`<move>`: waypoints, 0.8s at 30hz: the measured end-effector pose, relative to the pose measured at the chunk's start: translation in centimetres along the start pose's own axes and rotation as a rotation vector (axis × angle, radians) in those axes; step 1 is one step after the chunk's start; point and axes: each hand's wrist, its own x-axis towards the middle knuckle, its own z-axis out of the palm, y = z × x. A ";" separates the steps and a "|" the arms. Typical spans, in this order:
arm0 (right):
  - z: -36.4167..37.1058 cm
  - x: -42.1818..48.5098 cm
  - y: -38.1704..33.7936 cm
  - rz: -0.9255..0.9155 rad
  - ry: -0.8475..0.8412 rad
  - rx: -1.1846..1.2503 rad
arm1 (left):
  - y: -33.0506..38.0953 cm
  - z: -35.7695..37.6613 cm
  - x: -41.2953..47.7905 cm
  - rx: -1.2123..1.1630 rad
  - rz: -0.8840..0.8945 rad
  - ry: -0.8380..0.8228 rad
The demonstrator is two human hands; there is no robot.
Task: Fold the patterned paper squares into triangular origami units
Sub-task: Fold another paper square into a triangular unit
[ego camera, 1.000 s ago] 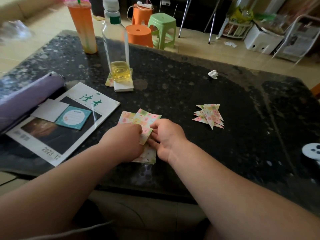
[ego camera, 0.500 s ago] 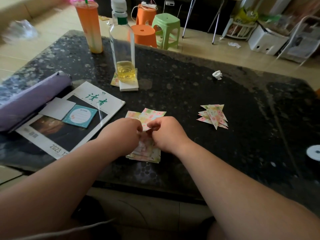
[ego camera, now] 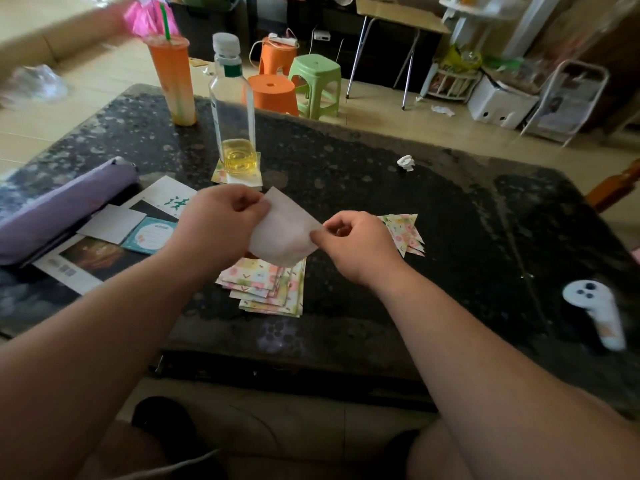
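Note:
One paper square (ego camera: 282,230) is lifted above the table with its plain white back facing me. My left hand (ego camera: 221,220) pinches its upper left corner and my right hand (ego camera: 353,242) pinches its right corner. Directly below lies the stack of patterned paper squares (ego camera: 266,284) on the dark stone table (ego camera: 381,188). A small pile of folded triangular units (ego camera: 403,232) lies just right of my right hand, partly hidden behind it.
A clear bottle (ego camera: 233,116) with yellow liquid stands on a coaster behind my hands; an orange drink cup (ego camera: 173,77) is farther back left. A magazine (ego camera: 104,244) and purple pencil case (ego camera: 59,209) lie at left. A white controller (ego camera: 595,311) rests at right, a crumpled scrap (ego camera: 406,162) at back.
Both hands were down on the stack, working one sheet loose. They have since risen off the table with a single square held between them, white side toward me.

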 end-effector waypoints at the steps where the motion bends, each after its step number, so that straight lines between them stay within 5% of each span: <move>1: -0.4 -0.6 0.2 0.028 -0.015 0.021 | 0.2 0.2 -0.2 -0.015 -0.024 -0.014; 9: -2.3 -4.7 0.9 0.270 -0.027 0.359 | 2.3 0.6 -2.3 -0.054 -0.159 -0.236; 17: -5.8 -9.0 2.3 0.183 0.247 0.420 | 3.9 2.7 -6.4 -0.239 -0.292 -0.352; 24: -8.2 -10.9 5.8 0.192 0.212 0.494 | 5.6 6.1 -8.7 -0.386 -0.408 -0.328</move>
